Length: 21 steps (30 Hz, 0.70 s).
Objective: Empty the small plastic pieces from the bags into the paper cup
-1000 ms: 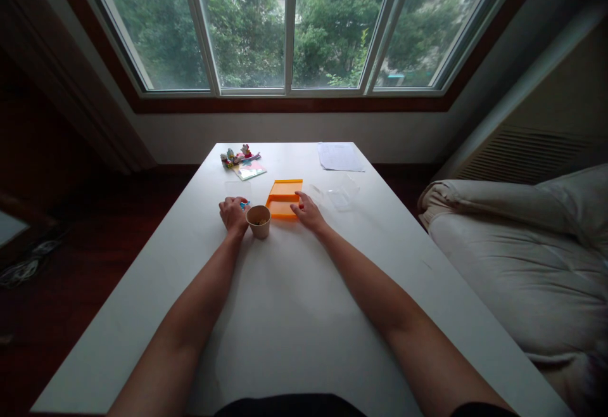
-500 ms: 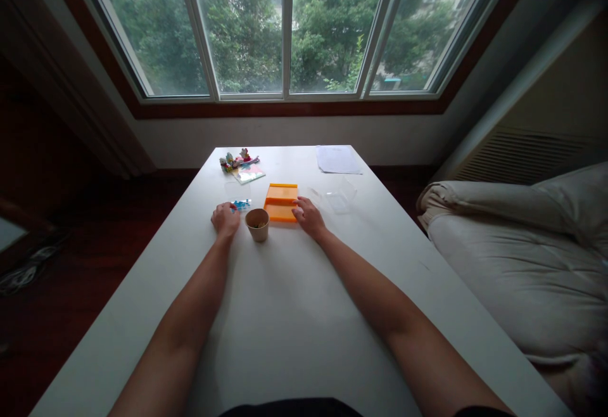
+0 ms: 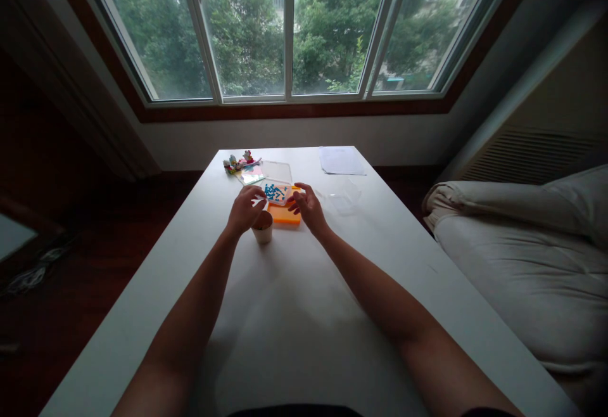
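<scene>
A clear plastic box point(image 3: 283, 200) with small blue pieces point(image 3: 274, 192) in it is up off the table, its hinged lid point(image 3: 277, 170) swung open on the far side. My left hand point(image 3: 244, 211) pinches its left edge between fingers and thumb. At the right edge, the curled fingers of my right hand point(image 3: 310, 209) grip the box too. Beneath it lies an orange tray point(image 3: 285, 215), partly covered. A brown paper cup point(image 3: 263, 234) stands upright just below my left fingers, which hide part of its rim; its contents are hard to make out.
Small colourful figures point(image 3: 237, 163) and a shiny packet point(image 3: 249, 175) lie at the far left of the white table point(image 3: 304, 315). Paper sheets point(image 3: 341, 160) are at the far right. A clear plastic container point(image 3: 346, 198) sits right of my right hand. A sofa point(image 3: 498, 271) flanks the table.
My left hand has lifted the clear box with the blue pieces and carried it right, over the orange tray. My right hand has left the tray and closed on the box's right side.
</scene>
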Available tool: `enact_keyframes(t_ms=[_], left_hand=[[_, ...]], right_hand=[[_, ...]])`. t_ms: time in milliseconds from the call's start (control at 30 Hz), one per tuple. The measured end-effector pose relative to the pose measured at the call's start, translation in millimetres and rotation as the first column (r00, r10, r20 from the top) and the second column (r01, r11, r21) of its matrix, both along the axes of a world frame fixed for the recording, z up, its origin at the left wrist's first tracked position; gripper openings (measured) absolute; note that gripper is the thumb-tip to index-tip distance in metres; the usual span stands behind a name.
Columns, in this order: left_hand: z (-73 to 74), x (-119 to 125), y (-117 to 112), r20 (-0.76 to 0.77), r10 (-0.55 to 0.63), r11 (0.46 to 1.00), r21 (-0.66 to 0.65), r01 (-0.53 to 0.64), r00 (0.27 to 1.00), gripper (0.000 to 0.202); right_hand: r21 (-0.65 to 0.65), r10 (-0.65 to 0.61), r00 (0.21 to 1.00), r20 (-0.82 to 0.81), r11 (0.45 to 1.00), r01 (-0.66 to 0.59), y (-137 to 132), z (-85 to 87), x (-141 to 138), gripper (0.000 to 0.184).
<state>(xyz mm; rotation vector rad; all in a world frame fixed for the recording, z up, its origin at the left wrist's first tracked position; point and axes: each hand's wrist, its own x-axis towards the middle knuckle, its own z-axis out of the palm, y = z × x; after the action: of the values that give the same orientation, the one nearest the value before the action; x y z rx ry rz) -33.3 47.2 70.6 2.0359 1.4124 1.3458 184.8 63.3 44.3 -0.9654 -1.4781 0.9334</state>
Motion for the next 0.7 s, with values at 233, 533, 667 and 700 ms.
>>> enact_keyframes(t_ms=[233, 533, 667, 700], left_hand=[[5.1, 21.1, -18.8, -0.01, -0.26, 0.959, -0.115, 0.258, 0.965, 0.024], [0.2, -2.9, -15.2, 0.01, -0.373, 0.921, -0.114, 0.372, 0.928, 0.062], [-11.2, -2.3, -8.9, 0.048, -0.314, 0.947, -0.049, 0.317, 0.948, 0.049], [-16.4, -0.7, -7.9, 0.074, -0.319, 0.944, -0.063, 0.324, 0.945, 0.048]], right_hand=[[-0.034, -0.086, 0.993, -0.076, 0.996, 0.084, -6.6, 19.3, 5.3, 0.049], [-0.02, -0.145, 0.989, 0.006, 0.989, 0.145, 0.2, 29.4, 21.7, 0.049], [-0.004, -0.173, 0.984, 0.04, 0.985, 0.174, -1.6, 33.1, 22.5, 0.05], [0.004, -0.181, 0.982, 0.058, 0.983, 0.181, -2.6, 34.6, 22.7, 0.05]])
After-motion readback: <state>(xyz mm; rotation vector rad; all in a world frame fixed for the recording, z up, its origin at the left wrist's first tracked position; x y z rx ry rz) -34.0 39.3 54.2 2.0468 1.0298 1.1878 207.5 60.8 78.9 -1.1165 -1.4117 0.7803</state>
